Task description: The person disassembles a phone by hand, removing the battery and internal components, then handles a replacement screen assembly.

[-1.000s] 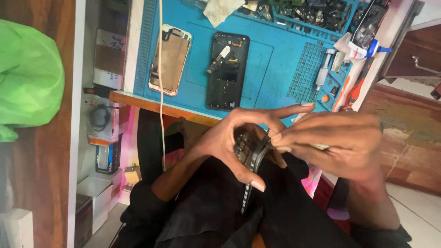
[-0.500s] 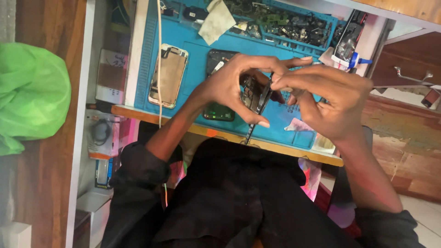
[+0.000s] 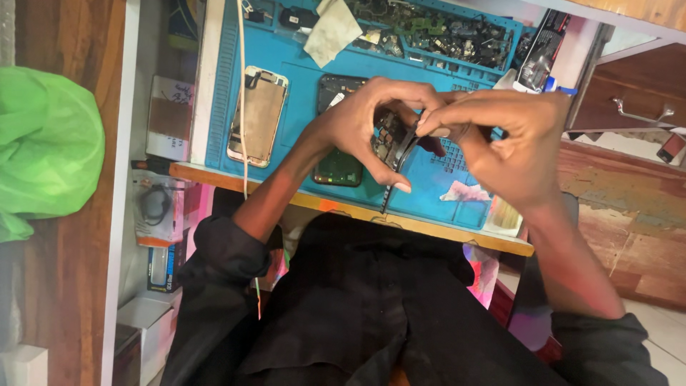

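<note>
Two hands up in our head view: left hand grips the small opened phone part above the blue mat on the desk; right hand fingers pinch its edge. Dark, circuitry exposed. We judge disassembly mid-way; two opened phones lie on the mat.

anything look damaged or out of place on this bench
Nothing spilled. Two phones lie opened up on the blue mat: a gold shell and a dark body. Both hands hold a small part.
</note>
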